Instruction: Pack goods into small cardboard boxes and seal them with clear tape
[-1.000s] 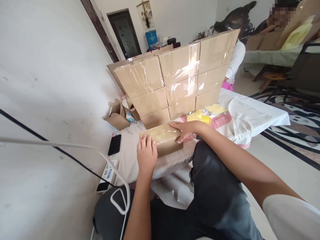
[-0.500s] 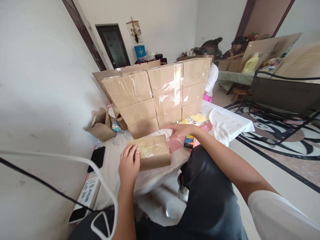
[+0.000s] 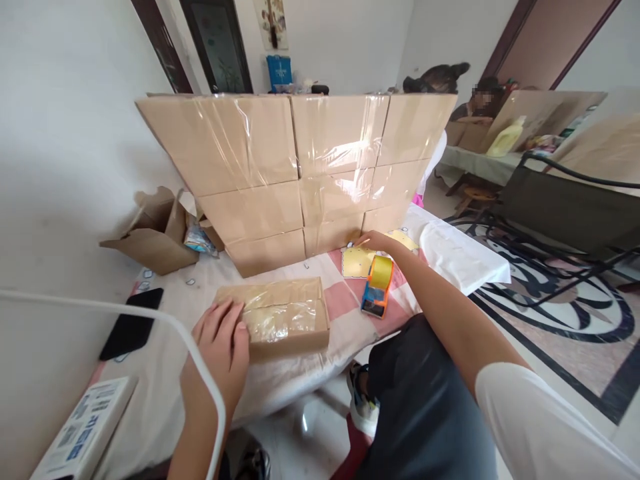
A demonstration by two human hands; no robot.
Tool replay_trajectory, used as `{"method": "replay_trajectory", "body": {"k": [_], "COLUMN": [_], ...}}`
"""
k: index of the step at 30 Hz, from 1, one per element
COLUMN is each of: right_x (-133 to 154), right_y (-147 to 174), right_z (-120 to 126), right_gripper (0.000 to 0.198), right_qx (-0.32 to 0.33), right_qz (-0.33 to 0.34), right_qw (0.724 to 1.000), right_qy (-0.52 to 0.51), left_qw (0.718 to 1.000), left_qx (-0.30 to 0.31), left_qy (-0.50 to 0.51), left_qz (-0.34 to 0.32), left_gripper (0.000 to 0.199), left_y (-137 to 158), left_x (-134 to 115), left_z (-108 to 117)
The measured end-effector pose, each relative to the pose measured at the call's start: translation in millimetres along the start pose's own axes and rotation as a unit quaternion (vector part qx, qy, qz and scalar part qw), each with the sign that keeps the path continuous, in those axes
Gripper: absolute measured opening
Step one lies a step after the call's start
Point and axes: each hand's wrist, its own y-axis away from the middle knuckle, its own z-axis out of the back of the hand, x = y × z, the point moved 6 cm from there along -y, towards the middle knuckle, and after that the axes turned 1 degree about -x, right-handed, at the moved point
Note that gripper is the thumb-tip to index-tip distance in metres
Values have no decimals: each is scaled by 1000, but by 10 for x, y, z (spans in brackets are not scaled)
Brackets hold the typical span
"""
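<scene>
My left hand [image 3: 220, 340] lies with its fingers stretched over the left end of a taped cardboard box [image 3: 285, 313] on the table. My right hand [image 3: 373, 241] reaches to the foot of a stack of several cardboard boxes [image 3: 265, 147], fingers extended by the bottom row; whether they touch it I cannot tell. Shiny clear tape covers much of the stacked boxes' fronts. Just in front of my right hand, an orange and blue tape dispenser [image 3: 377, 287] with a yellowish roll rests on the cloth.
An open carton [image 3: 160, 233] stands at the left near the wall, with a black phone [image 3: 133, 323] and a white printed box [image 3: 83, 427] nearer me. A white cable [image 3: 200, 363] crosses before my left arm. Other people [image 3: 480, 103] sit behind, and a folding chair [image 3: 560, 207] stands right.
My right hand has moved away from me to the foot of the stack, uncovering the tape dispenser. My left hand stays on the box. The view has shifted closer.
</scene>
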Motion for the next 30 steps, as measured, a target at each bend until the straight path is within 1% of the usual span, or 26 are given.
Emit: {"method": "replay_trajectory", "body": {"k": [4, 9, 12, 16, 19, 22, 24, 27, 28, 30], "right_x": [-114, -199, -260, -309, -379, -592, -826, -1243, -1379, -1619], "right_y": [-115, -200, -230, -214, -161, -82, 9, 205, 264, 335], "right_z": [-147, -227, -240, -241, -210, -86, 57, 261, 302, 337], "right_gripper": [45, 60, 61, 48, 39, 37, 40, 47, 49, 52], "right_qx": [53, 92, 90, 65, 35, -33, -107, -208, -226, -235], "right_qz": [20, 50, 57, 51, 29, -31, -89, -178, -200, -229], "right_qw": [998, 994, 994, 996, 998, 998, 990, 962, 953, 944], "right_qy": [-16, -33, -38, -43, -48, -43, -25, 13, 23, 34], "left_qw": [1000, 999, 999, 1000, 999, 999, 999, 999, 999, 999], "left_qx": [-17, -42, -31, -30, -32, -29, -27, -27, -27, -27], "left_qy": [6, 9, 6, 6, 9, 16, 17, 18, 20, 22], "left_qz": [-5, -20, -8, -3, 2, 12, 17, 18, 17, 17], "left_gripper": [44, 48, 50, 55, 58, 57, 57, 57, 58, 59], "left_y": [15, 29, 40, 35, 27, 29, 34, 44, 47, 54], "left_x": [-67, -135, -106, -90, -103, -116, -119, -112, -106, -89], "left_z": [29, 45, 14, -6, -2, 8, 13, 11, 7, -5]}}
